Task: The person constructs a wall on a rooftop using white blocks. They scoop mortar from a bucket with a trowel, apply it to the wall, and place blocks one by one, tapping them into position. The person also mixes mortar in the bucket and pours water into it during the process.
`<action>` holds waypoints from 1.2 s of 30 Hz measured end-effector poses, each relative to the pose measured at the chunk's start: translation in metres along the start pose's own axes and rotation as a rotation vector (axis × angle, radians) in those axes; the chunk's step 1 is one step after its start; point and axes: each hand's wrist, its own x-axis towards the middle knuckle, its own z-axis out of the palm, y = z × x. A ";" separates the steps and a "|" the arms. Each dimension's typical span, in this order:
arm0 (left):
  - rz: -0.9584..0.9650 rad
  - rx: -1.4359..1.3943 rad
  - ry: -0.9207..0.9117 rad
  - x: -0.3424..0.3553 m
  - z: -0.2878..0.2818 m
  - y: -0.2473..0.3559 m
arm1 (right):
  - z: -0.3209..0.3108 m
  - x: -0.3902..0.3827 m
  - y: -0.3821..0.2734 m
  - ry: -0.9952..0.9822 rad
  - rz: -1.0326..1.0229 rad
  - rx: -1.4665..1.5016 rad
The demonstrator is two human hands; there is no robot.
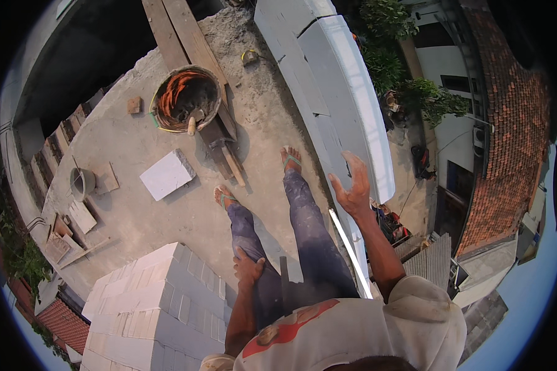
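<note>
My right hand [354, 190] is raised beside the low wall of pale lightweight blocks [337, 80], its fingers apart and nothing in them; whether it touches the wall I cannot tell. On my left leg rests my left hand [247, 268], fingers stretched over the dark trousers and holding nothing. A long white metal bar [348, 250] leans along the wall below my right hand. Ahead of my feet lie a wooden-handled hammer [220, 144] and a single white block [166, 174]. A wide bucket [214, 93] holds grey mortar and a wooden-handled tool [192, 125].
A tall stack of white blocks [148, 290] stands at near left. Long planks [182, 31] lie beyond the bucket, near a tape measure [249, 57]. At left are a small grey pail [82, 183] and wood scraps. Past the wall, the ground drops to a yard [408, 191].
</note>
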 end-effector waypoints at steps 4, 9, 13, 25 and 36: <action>-0.049 -0.061 0.167 0.030 -0.001 -0.004 | 0.180 -0.057 0.015 -0.469 0.355 0.244; 0.021 -0.133 0.347 0.074 0.006 -0.035 | 0.415 -0.095 0.077 -0.757 0.636 0.227; 0.096 -0.204 0.417 0.090 0.012 -0.059 | 0.543 -0.095 0.079 -0.659 0.564 0.054; 0.187 -0.288 0.388 0.093 -0.025 -0.092 | 0.490 -0.076 0.000 -0.803 0.694 0.197; 0.837 -0.146 0.350 0.071 -0.127 0.008 | 0.060 -0.200 -0.103 -0.619 0.863 0.612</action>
